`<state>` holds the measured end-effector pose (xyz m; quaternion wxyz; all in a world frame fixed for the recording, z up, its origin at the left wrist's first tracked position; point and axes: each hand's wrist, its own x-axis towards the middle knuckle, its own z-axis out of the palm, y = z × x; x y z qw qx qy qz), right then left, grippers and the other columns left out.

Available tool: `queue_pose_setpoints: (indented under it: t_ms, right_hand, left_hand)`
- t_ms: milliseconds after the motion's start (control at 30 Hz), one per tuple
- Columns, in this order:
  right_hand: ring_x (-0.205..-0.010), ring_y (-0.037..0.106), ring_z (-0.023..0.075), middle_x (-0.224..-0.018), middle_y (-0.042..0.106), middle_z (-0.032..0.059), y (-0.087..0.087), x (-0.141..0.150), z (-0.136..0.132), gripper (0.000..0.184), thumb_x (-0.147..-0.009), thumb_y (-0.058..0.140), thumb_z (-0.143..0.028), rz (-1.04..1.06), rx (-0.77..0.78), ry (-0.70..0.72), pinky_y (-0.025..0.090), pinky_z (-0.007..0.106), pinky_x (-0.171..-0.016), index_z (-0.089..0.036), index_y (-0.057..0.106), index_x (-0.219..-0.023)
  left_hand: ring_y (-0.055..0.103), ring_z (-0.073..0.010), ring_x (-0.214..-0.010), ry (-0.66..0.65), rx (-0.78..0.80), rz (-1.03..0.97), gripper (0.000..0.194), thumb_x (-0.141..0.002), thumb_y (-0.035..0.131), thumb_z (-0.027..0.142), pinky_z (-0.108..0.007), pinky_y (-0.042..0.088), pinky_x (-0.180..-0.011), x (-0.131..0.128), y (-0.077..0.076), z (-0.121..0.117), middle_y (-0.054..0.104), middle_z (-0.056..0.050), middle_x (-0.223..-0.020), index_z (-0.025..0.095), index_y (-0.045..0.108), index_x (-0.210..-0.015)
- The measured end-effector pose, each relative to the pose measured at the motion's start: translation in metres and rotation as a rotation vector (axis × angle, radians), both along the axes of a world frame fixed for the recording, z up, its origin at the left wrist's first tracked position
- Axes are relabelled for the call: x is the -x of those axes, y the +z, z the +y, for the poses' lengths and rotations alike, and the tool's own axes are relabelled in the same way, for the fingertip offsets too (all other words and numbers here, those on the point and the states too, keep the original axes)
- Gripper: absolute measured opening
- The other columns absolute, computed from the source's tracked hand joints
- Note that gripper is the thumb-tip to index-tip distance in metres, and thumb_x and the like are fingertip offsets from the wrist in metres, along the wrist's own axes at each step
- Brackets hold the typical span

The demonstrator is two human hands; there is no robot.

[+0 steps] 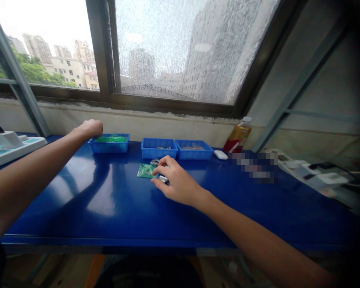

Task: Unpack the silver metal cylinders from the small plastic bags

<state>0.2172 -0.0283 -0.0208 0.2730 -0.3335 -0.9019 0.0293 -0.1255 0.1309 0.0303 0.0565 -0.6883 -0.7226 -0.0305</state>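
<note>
At the left edge of the frame, a white power strip [24, 152] with a white plug [7, 140] in it rests on a glossy blue table [126, 216]. Above it, at upper left, clear window glass shows pale buildings and green trees.

The person's left forearm rises from the lower left. The left hand [91, 129], left of centre, is bent over the near-left corner of a blue bin [109, 148] containing green boards [111, 139]. Its fingertips are hidden, so whether it is gripping anything cannot be told.

Near the middle of the frame, a green circuit board [144, 170] lies flat on the table, with a small metallic piece [155, 161] just beside it. Behind them stands a second blue bin [159, 153], with a few small parts [164, 148] inside. A small white-and-dark piece [163, 179] shows between the thumb and fingers of the right hand [174, 178], which are curved with a narrow gap between their tips, next to the board's right edge. Whether they touch the piece is unclear.

A third blue bin [196, 155] adjoins the second, holding small brownish parts. Further right are a rounded white case [221, 155], a bottle with a gold-and-red label [238, 138], a pixelated patch, and blurred white equipment [324, 180] at the right edge.
</note>
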Motion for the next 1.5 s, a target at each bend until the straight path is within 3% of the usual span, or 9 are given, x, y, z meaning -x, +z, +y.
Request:
queue_pose_setpoints:
  t_ms: [367, 467, 567, 633, 867, 1033, 1200, 1333, 1500]
  right_hand:
    - [-0.091, 0.047, 0.0186, -0.096, 0.049, 0.0076, 0.001, -0.002, 0.001, 0.018, -0.082, 0.053, -0.029, 0.006, -0.001, 0.018, 0.043, 0.037, -0.083, -0.018, 0.061, -0.093]
    - [-0.09, 0.047, 0.0185, -0.094, 0.05, 0.0075, -0.001, -0.002, 0.005, 0.018, -0.081, 0.054, -0.029, 0.008, -0.01, 0.023, 0.042, 0.036, -0.083, -0.017, 0.061, -0.092]
    - [-0.089, 0.047, 0.018, -0.092, 0.051, 0.0071, -0.004, -0.003, 0.012, 0.016, -0.081, 0.055, -0.028, 0.01, -0.03, 0.002, 0.041, 0.035, -0.084, -0.016, 0.061, -0.09]
    - [-0.088, 0.047, 0.0179, -0.092, 0.053, 0.0071, -0.004, -0.005, 0.018, 0.015, -0.081, 0.055, -0.027, 0.004, -0.046, -0.02, 0.04, 0.035, -0.084, -0.016, 0.061, -0.089]
    - [-0.084, 0.048, 0.018, -0.086, 0.057, 0.0073, -0.011, -0.002, 0.04, 0.017, -0.082, 0.053, -0.026, -0.034, -0.114, -0.034, 0.04, 0.034, -0.081, -0.014, 0.061, -0.089]
    - [-0.08, 0.05, 0.017, -0.08, 0.06, 0.0055, -0.018, 0.003, 0.04, 0.021, -0.081, 0.055, -0.028, 0.103, -0.045, -0.015, 0.041, 0.031, -0.075, -0.012, 0.059, -0.093]
    - [-0.065, 0.052, 0.0125, -0.067, 0.059, 0.0013, -0.009, 0.002, 0.027, 0.022, -0.084, 0.049, -0.034, 0.365, 0.158, -0.092, 0.042, 0.026, -0.064, -0.015, 0.059, -0.087]
    - [-0.058, 0.051, 0.0099, -0.065, 0.054, -0.0019, -0.002, 0.0, 0.022, 0.018, -0.078, 0.055, -0.03, 0.496, 0.202, -0.121, 0.042, 0.023, -0.057, -0.015, 0.053, -0.09]
    - [-0.064, 0.053, 0.0102, -0.08, 0.053, 0.0005, -0.006, -0.001, 0.025, 0.037, -0.073, 0.058, -0.022, 0.541, 0.231, -0.032, 0.044, 0.023, -0.057, -0.018, 0.045, -0.107]
  left_hand:
    - [0.052, -0.0206, -0.086, 0.087, -0.452, -0.091, 0.043, -0.089, 0.031, 0.036, -0.032, 0.041, -0.074, -0.019, -0.01, -0.052, 0.057, -0.011, -0.1, 0.009, 0.055, -0.111]
    - [0.054, -0.0169, -0.077, -0.17, -0.571, -0.139, 0.036, -0.087, 0.035, 0.035, -0.027, 0.041, -0.072, -0.057, -0.026, -0.085, 0.06, -0.008, -0.088, 0.011, 0.058, -0.1]
    - [0.056, -0.0188, -0.086, -0.606, -0.365, -0.125, 0.035, -0.086, 0.038, 0.039, -0.028, 0.043, -0.078, -0.103, -0.047, -0.113, 0.06, -0.008, -0.095, 0.016, 0.057, -0.103]
    - [0.055, -0.0238, -0.096, -0.694, -0.255, -0.101, 0.043, -0.083, 0.043, 0.046, -0.033, 0.042, -0.082, -0.125, -0.06, -0.12, 0.059, -0.011, -0.102, 0.015, 0.054, -0.111]
    - [0.057, -0.0234, -0.091, -0.67, -0.086, -0.333, 0.043, -0.078, 0.053, 0.041, -0.036, 0.044, -0.082, -0.123, -0.077, -0.104, 0.058, -0.012, -0.103, 0.013, 0.055, -0.111]
    - [0.058, -0.0172, -0.078, -0.554, -0.178, -0.806, 0.043, -0.072, 0.058, 0.031, -0.031, 0.047, -0.07, -0.128, -0.07, -0.107, 0.059, -0.008, -0.094, 0.014, 0.049, -0.111]
    - [0.058, -0.0134, -0.073, -0.612, -0.164, -1.255, 0.031, -0.068, 0.064, 0.027, -0.028, 0.047, -0.07, -0.157, -0.055, -0.12, 0.06, -0.001, -0.081, 0.016, 0.049, -0.093]
    - [0.056, -0.0117, -0.063, -0.608, -0.042, -1.325, 0.021, -0.071, 0.062, 0.031, -0.025, 0.046, -0.062, -0.165, -0.051, -0.135, 0.061, -0.001, -0.071, 0.014, 0.054, -0.079]
    - [0.057, -0.013, -0.066, -0.633, 0.041, -1.323, 0.026, -0.075, 0.059, 0.032, -0.026, 0.046, -0.062, -0.155, -0.056, -0.142, 0.063, -0.004, -0.075, 0.012, 0.058, -0.091]
